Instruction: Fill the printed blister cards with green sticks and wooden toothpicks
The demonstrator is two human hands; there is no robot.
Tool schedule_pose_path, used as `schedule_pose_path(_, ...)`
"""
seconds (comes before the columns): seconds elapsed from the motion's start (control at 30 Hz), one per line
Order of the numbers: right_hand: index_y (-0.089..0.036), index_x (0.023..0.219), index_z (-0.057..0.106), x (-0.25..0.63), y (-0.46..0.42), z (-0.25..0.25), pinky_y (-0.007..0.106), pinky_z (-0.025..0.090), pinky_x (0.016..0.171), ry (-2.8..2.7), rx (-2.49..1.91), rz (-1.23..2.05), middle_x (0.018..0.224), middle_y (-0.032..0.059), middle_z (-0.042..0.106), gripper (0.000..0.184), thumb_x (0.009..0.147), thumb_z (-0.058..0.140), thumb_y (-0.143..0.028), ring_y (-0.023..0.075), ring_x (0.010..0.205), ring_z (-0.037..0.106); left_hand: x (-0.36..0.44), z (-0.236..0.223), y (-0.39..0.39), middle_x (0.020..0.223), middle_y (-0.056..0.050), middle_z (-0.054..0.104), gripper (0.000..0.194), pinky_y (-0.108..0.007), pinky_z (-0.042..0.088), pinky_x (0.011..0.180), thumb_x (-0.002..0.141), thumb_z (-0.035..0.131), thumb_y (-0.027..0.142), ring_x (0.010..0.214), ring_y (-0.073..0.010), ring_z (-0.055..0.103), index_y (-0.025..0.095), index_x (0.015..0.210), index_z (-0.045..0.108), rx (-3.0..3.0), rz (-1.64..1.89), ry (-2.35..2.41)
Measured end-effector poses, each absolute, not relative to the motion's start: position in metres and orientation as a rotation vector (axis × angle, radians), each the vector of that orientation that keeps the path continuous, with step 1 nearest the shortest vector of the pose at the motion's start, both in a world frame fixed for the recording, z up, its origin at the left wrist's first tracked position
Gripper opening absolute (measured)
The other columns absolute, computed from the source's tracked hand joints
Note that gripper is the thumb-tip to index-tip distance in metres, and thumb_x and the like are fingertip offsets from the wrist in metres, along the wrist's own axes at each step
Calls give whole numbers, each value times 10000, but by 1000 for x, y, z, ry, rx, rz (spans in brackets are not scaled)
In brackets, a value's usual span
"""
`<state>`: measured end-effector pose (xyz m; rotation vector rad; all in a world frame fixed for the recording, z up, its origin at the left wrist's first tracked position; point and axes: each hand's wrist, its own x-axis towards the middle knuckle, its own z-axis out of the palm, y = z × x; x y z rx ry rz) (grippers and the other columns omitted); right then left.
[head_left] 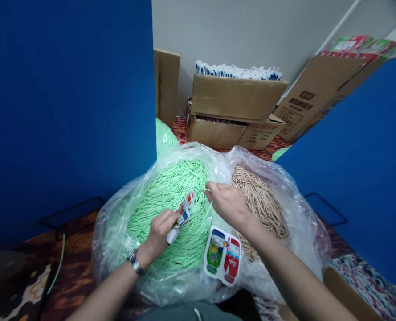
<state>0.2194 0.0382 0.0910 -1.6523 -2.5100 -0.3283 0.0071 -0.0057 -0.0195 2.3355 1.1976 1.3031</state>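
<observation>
My left hand (162,227), with a metal-band watch at the wrist, is closed on a small printed packet (185,206) held above a clear bag of thin green strands (167,191). My right hand (225,200) is closed, thumb and fingertips pinched together at the right edge of the green heap. A thin green strand seems to run from its fingertips. Below it lies a white card-like packet (222,255) printed with a green and a red bottle. To the right, a second clear bag holds thin brown strands (261,200).
Ahead stand stacked cardboard boxes (234,98), the upper filled with white-and-blue packets (238,70). A tall printed carton (304,102) leans at right. Blue panels (67,102) rise on both sides. A lone green strand (59,263) hangs at left.
</observation>
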Motion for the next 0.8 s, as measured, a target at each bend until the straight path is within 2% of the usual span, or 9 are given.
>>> schedule_pose_path(0.07, -205, 875, 580, 218, 42, 93, 263, 255, 537, -2558, -1693, -515, 729, 49, 631, 125, 908, 459, -207, 175, 651, 553, 10, -19, -8, 663, -25, 560, 88, -254, 364, 574, 878, 525, 153, 620, -143, 500, 165, 814, 585, 2338, 1308, 1182)
schedule_pose_path(0.13, -198, 870, 576, 215, 43, 95, 276, 250, 545, -2555, -1701, -627, 725, 57, 617, 138, 874, 464, -116, 181, 661, 542, 13, -18, -9, 653, -21, 560, 88, -249, 360, 563, 880, 539, 174, 610, -139, 503, 165, 803, 582, 2351, 1300, 1174)
schedule_pose_path(0.27, -174, 868, 583, 205, 40, 96, 303, 270, 575, -2514, -1649, -658, 704, 78, 597, 178, 868, 440, -68, 194, 663, 522, 17, -19, -11, 648, -18, 562, 94, -244, 361, 554, 882, 544, 187, 601, -137, 515, 162, 801, 584, 2366, 1265, 1183)
schedule_pose_path(0.37, -156, 950, 590, 197, 34, 94, 319, 295, 599, -2514, -1553, -663, 728, 92, 594, 228, 880, 401, -50, 199, 686, 514, 19, -21, -11, 653, -17, 569, 84, -242, 362, 548, 877, 559, 207, 599, -136, 522, 159, 815, 588, 2358, 1262, 1189)
schedule_pose_path(0.47, -159, 1115, 563, 196, 28, 95, 322, 328, 602, -2664, -1300, -625, 761, 86, 599, 309, 906, 357, -59, 200, 711, 505, 19, -21, -12, 657, -16, 569, 65, -245, 366, 557, 873, 564, 201, 600, -136, 521, 158, 833, 592, 2335, 1253, 1200)
schedule_pose_path(0.53, -197, 1231, 512, 203, 26, 97, 316, 370, 629, -2793, -1067, -515, 825, 76, 617, 362, 923, 357, -86, 203, 767, 516, 18, -20, -12, 660, -16, 567, 46, -248, 369, 566, 868, 565, 185, 606, -137, 519, 156, 844, 591, 2315, 1254, 1196)
schedule_pose_path(0.63, -265, 1340, 436, 220, 32, 96, 335, 435, 745, -2744, -924, -226, 1052, 81, 621, 461, 921, 359, -88, 212, 937, 535, 17, -14, -10, 659, -12, 562, 39, -243, 368, 564, 856, 587, 177, 605, -130, 513, 156, 823, 584, 2266, 1318, 1154)
schedule_pose_path(0.7, -270, 1380, 389, 230, 39, 88, 362, 456, 825, -2500, -985, 98, 1159, 88, 593, 489, 921, 357, -105, 209, 1030, 536, 16, -10, -9, 648, -4, 552, 67, -237, 366, 554, 845, 608, 189, 591, -122, 501, 161, 792, 579, 2205, 1353, 1107)
schedule_pose_path(0.8, -250, 1391, 360, 231, 46, 65, 363, 490, 848, -2050, -1011, 778, 1186, 92, 587, 449, 944, 396, -246, 194, 1076, 555, 17, -4, -8, 652, -5, 562, 117, -237, 384, 559, 822, 643, 214, 590, -119, 502, 164, 737, 580, 2072, 1320, 1051)
